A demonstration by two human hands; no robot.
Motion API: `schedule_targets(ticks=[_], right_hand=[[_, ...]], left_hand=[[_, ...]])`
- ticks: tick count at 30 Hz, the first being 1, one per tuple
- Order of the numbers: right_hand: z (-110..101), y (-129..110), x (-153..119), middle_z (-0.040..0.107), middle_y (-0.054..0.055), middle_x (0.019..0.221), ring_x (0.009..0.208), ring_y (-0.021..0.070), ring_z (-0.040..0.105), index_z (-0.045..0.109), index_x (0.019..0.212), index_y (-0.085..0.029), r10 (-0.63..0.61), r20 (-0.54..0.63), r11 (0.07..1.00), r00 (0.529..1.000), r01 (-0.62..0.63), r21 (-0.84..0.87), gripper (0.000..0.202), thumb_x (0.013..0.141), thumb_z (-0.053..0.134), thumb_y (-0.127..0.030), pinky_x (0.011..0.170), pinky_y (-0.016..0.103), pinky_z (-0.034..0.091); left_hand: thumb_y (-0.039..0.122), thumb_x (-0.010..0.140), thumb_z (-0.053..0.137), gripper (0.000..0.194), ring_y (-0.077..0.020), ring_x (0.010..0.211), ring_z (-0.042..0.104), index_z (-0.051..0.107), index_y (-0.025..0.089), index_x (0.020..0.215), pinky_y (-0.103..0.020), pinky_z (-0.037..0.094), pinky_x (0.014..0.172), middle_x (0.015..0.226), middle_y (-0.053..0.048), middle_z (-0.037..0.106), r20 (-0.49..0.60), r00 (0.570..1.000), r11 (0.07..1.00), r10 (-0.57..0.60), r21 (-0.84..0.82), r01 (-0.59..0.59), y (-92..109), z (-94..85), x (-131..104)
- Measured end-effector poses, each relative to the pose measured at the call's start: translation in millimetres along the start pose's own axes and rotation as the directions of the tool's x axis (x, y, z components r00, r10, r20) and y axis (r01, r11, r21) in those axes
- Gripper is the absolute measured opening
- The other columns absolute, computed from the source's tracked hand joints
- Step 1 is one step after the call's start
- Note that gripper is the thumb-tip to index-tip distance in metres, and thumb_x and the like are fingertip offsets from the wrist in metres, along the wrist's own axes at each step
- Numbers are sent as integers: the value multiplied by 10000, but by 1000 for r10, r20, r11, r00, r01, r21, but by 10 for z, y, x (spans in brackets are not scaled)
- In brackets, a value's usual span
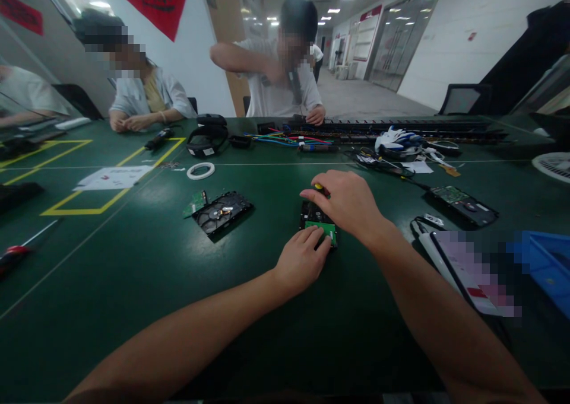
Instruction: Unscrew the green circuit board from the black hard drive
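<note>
Open tbl (267,238) btwn casing (223,214) & L hand (303,260) — blue bin (550,264) blocks far R.

The person's left hand (305,258) rests its fingers on the green circuit board (328,228) of a black device (306,210) on the dark green table (155,285), while the right hand (347,199) grips a yellow-topped tool (319,187) above the device's far end; its tip is hidden. To the left lie an opened black casing (234,205), with a small green board (194,205) beside it, and a white ring (193,173). A screwdriver (18,251) lies near the left edge. On the right are another black device (474,209) and a blue bin (550,267). Across the table, a person in a white shirt (260,95) bends forward, one arm raised, near bundled coloured wires (285,138) and white gloves (396,140).
</note>
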State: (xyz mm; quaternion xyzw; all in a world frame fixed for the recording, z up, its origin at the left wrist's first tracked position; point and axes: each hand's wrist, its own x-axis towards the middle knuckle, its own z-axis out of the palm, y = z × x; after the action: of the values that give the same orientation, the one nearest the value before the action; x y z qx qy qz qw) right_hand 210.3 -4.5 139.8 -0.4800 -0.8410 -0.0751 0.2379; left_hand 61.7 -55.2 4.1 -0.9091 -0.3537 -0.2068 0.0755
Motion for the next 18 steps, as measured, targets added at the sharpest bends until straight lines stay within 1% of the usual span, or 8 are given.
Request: schedule_targets(ticks=[4,7,10,12,14,18], right_hand=[[-12,20,4,765,128,1104,1014,279,688,748,1176,-161,-54,36,998,998,53,24,272,1036,598,-340,913,412,477],[-2,28,3,755,133,1223,1122,281,680,713,1278,-142,-104,61,991,993,98,95,298,1025,567,-200,1005,423,484],[30,33,-5,724,124,1332,1208,270,662,682,1327,-130,-142,60,976,988,130,172,358,1001,535,-110,1078,413,469],[49,36,-10,706,125,1366,1239,268,651,665,1339,-127,-143,57,974,988,129,188,378,993,518,-85,1092,407,463],[54,35,-12,706,126,1353,1233,263,653,644,1348,-137,-122,65,976,990,108,188,383,995,507,-84,1064,395,475],[16,16,-4,741,117,1222,1105,252,691,634,1297,-157,-35,87,988,996,22,152,290,1019,552,-167,942,358,494]], left_hand=[[216,1043,505,317,-322,1311,598,632,137,1323,-480,540,1078,1356,-168,638,-4,1000,1000,7,5,-7,-3,16,-8],[214,1041,509,324,-320,1310,598,629,142,1333,-486,538,1081,1360,-164,638,-4,1000,1000,2,2,-2,-7,31,-13],[206,1031,521,316,-311,1298,606,636,147,1320,-474,540,1080,1356,-156,643,-13,1000,1000,-2,-1,2,-7,41,-15],[203,1031,520,313,-308,1294,610,640,154,1316,-471,542,1078,1356,-151,645,-20,1000,1000,-3,2,4,-6,45,-16],[210,1035,518,316,-313,1294,609,639,150,1320,-474,542,1078,1359,-154,643,-18,1000,1000,-2,7,2,-7,48,-18],[217,1041,513,325,-317,1302,606,633,150,1336,-483,541,1080,1367,-160,637,-7,1000,1000,-3,6,3,-15,54,-22]])
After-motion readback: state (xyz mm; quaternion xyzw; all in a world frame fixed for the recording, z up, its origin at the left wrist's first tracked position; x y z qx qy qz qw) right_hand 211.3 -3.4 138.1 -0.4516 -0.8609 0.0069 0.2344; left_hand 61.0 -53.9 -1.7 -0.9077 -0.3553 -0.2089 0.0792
